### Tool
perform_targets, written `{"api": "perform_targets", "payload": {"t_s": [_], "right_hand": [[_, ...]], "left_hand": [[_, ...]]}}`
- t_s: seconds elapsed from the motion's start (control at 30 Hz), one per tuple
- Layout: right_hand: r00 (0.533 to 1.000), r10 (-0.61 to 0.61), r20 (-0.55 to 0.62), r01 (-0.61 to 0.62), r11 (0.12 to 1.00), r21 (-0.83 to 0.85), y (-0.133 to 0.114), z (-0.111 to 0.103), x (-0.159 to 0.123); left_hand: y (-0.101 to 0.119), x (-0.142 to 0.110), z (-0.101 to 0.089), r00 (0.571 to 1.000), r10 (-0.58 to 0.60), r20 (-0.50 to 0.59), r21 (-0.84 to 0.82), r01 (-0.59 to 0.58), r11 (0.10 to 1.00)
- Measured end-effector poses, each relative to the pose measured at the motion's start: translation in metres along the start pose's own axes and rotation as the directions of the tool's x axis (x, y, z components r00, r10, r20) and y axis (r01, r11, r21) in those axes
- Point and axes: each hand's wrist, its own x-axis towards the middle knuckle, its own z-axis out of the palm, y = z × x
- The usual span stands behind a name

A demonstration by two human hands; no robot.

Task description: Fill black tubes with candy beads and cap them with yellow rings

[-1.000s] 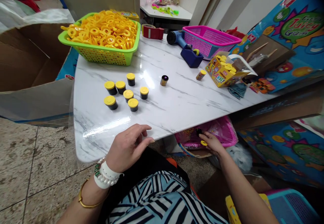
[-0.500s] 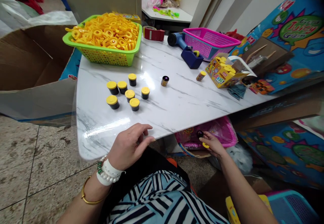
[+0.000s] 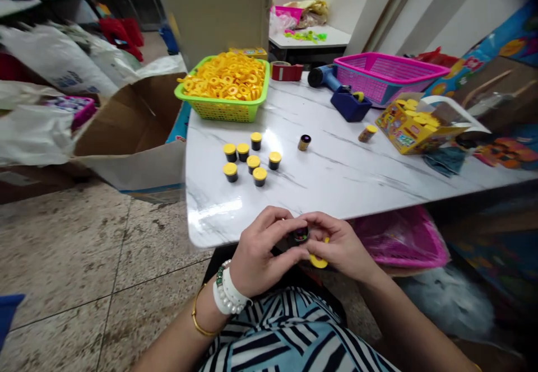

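A small black cup [image 3: 301,234] with bits of colour inside is held between my two hands at the table's front edge. The fingers of my left hand [image 3: 267,251] are closed round its left side. My right hand [image 3: 342,249] touches the cup from the other side and also grips a yellow lid [image 3: 318,261] below the thumb. Beyond my hands stands a group of several black cups with yellow lids [image 3: 259,177]. One open dark cup [image 3: 304,143] is apart to their right, and a yellow-capped tube [image 3: 367,133] lies farther right.
A green basket [image 3: 225,110] heaped with yellow ring-shaped pieces stands at the back left of the marbled table [image 3: 336,184]. Behind are a tape dispenser [image 3: 351,106], a pink basket [image 3: 389,83] and a yellow box [image 3: 403,131]. A plastic-lined pink bin [image 3: 420,243] is below the edge.
My right hand has come up and left from the pink bin with the black cup and yellow lid. My left hand has closed on the cup. The view has swung left.
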Motion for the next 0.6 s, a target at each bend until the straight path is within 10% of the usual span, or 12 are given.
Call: {"api": "perform_targets", "payload": {"t_s": [0.27,0.47,0.6], "right_hand": [[0.957,-0.093,0.275,0.162,0.958,-0.237,-0.02,0.051,0.069],[0.919,-0.376,0.114,0.297,0.476,-0.828,-0.025,0.024,0.087],[0.925,-0.371,0.083,0.24,0.4,-0.885,-0.02,0.002,0.077]], "left_hand": [[-0.012,-0.021,-0.048,0.948,-0.154,-0.277,0.144,0.2,0.969],[-0.042,-0.028,-0.066,0.927,-0.241,-0.287,0.314,0.329,0.891],[-0.055,-0.033,-0.065,0.903,-0.313,-0.294,0.221,0.382,0.897]]}}
